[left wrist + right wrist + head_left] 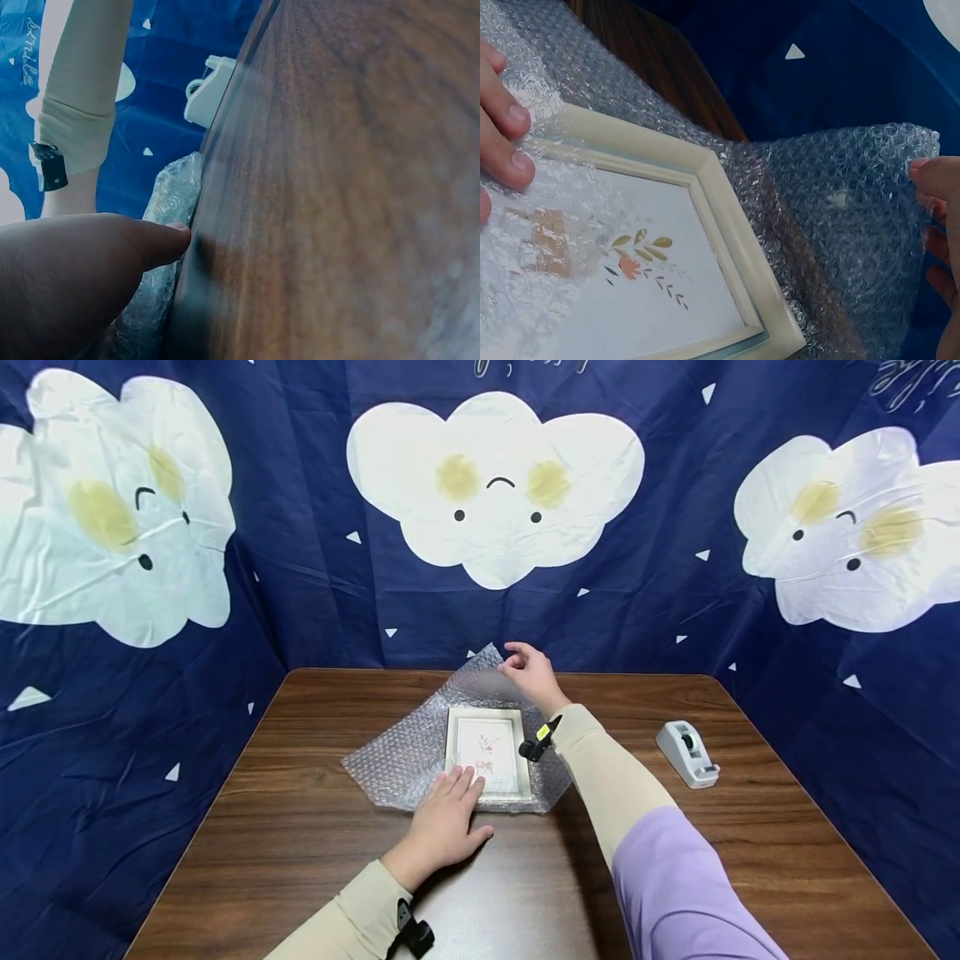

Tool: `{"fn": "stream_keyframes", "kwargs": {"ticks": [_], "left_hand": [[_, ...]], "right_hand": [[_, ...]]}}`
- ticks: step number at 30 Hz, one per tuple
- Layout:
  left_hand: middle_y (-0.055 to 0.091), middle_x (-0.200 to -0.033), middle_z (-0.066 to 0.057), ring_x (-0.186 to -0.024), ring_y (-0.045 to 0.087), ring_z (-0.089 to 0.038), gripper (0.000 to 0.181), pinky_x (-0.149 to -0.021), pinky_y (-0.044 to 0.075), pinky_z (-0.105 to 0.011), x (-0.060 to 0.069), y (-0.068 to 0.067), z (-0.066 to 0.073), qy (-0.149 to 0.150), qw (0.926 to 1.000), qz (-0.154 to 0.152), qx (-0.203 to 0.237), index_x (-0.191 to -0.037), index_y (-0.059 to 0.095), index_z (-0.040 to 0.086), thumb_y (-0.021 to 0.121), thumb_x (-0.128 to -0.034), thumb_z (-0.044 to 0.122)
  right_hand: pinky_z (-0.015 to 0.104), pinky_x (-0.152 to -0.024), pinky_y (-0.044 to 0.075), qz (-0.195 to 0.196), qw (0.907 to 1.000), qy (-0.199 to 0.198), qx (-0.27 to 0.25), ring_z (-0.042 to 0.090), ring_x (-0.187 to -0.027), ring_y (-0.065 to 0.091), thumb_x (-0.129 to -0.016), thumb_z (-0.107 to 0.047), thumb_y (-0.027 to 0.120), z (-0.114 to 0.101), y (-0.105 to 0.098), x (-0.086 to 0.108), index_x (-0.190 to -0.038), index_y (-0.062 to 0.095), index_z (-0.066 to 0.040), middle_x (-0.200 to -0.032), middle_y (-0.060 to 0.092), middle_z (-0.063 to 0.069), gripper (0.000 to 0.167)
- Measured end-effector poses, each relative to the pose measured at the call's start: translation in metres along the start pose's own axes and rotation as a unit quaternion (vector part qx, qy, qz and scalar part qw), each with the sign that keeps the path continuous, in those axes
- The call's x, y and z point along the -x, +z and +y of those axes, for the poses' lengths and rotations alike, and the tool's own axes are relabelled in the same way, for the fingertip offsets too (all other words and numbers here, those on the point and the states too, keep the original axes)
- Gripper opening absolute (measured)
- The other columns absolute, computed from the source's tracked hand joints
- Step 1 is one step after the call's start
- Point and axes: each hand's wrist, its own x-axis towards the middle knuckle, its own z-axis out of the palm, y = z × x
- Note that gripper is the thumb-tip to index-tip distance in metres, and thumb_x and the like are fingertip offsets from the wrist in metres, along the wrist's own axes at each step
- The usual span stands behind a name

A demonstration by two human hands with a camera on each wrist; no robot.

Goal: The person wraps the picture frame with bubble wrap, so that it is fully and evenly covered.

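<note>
A cream picture frame (pixel 526 745) with a floral print lies on a sheet of bubble wrap (pixel 408 760). Part of the wrap is folded over the frame's near end, as the right wrist view shows. My left hand (pixel 446 818) rests flat on that folded part, fingers straight, thumb out toward the table. My right hand (pixel 534 677) pinches the raised far edge of the bubble wrap (pixel 847 202) between thumb and fingers, lifting it above the table beyond the frame. The frame's near end shows through the wrap.
A white tape dispenser (pixel 687 755) stands on the right side of the wooden table (pixel 300 843). Blue curtain cloth (pixel 315 585) with white clouds hangs behind the table and along both sides. A small camera is strapped to each wrist.
</note>
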Motion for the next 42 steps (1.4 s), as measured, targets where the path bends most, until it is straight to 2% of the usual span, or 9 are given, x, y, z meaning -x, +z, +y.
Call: {"fn": "stream_keyframes", "kwargs": {"ticks": [5,9,14,28,34,42], "left_hand": [[0.042,-0.155,-0.021,-0.146,0.035,-0.039,0.078,-0.121,0.024,-0.053,0.001,0.000,0.000,0.001,1.0000,0.004,0.001,-0.147,0.050,0.003,0.067,-0.0893,0.052],[0.042,-0.156,-0.021,-0.146,0.035,-0.038,0.079,-0.121,0.023,-0.053,0.001,-0.001,0.000,0.001,1.0000,0.004,-0.004,-0.148,0.049,0.003,0.067,-0.0895,0.053],[0.041,-0.156,-0.022,-0.146,0.035,-0.039,0.080,-0.121,0.024,-0.053,0.001,-0.001,0.001,0.001,1.0000,0.002,-0.003,-0.148,0.049,0.002,0.067,-0.0892,0.053],[0.040,-0.156,-0.021,-0.147,0.034,-0.038,0.080,-0.121,0.023,-0.052,0.000,0.001,0.001,-0.001,1.0000,0.001,-0.006,-0.148,0.049,0.003,0.067,-0.0891,0.054],[0.040,-0.156,-0.021,-0.147,0.034,-0.038,0.080,-0.121,0.022,-0.052,0.001,0.002,0.000,-0.001,1.0000,0.000,-0.007,-0.148,0.049,0.003,0.067,-0.0892,0.054],[0.041,-0.156,-0.022,-0.147,0.035,-0.038,0.081,-0.121,0.023,-0.052,0.001,0.001,0.001,0.002,0.9999,0.003,-0.014,-0.148,0.049,0.003,0.068,-0.0887,0.054]], "right_hand": [[0.026,-0.073,0.048,-0.020,0.9991,-0.028,0.026,0.014,-0.077,0.061,-0.091,-0.010,0.075,-0.005,-0.002,0.002,-0.108,0.074,-0.003,-0.084,0.070,0.004,0.019],[0.028,-0.073,0.047,-0.048,0.9971,-0.041,0.043,0.014,-0.078,0.059,-0.092,-0.013,0.073,-0.009,-0.005,0.006,-0.093,0.075,-0.007,-0.082,0.069,0.002,0.006],[0.030,-0.080,0.052,-0.085,0.9943,-0.057,0.033,0.016,-0.083,0.062,-0.093,-0.010,0.072,-0.011,-0.007,0.012,-0.094,0.073,-0.005,-0.087,0.069,0.004,0.005],[0.032,-0.087,0.056,-0.129,0.9871,-0.094,-0.003,0.019,-0.094,0.064,-0.093,-0.003,0.070,-0.009,-0.007,0.045,-0.096,0.072,0.001,-0.100,0.070,0.011,0.005],[0.035,-0.090,0.054,-0.147,0.9800,-0.130,0.032,0.018,-0.096,0.064,-0.093,-0.007,0.070,-0.004,-0.004,0.058,-0.095,0.073,-0.005,-0.100,0.071,0.006,0.004],[0.041,-0.087,0.054,-0.174,0.9659,-0.179,0.067,0.015,-0.095,0.065,-0.093,-0.010,0.069,0.008,0.000,0.074,-0.095,0.074,-0.010,-0.098,0.071,0.000,0.005]]}}
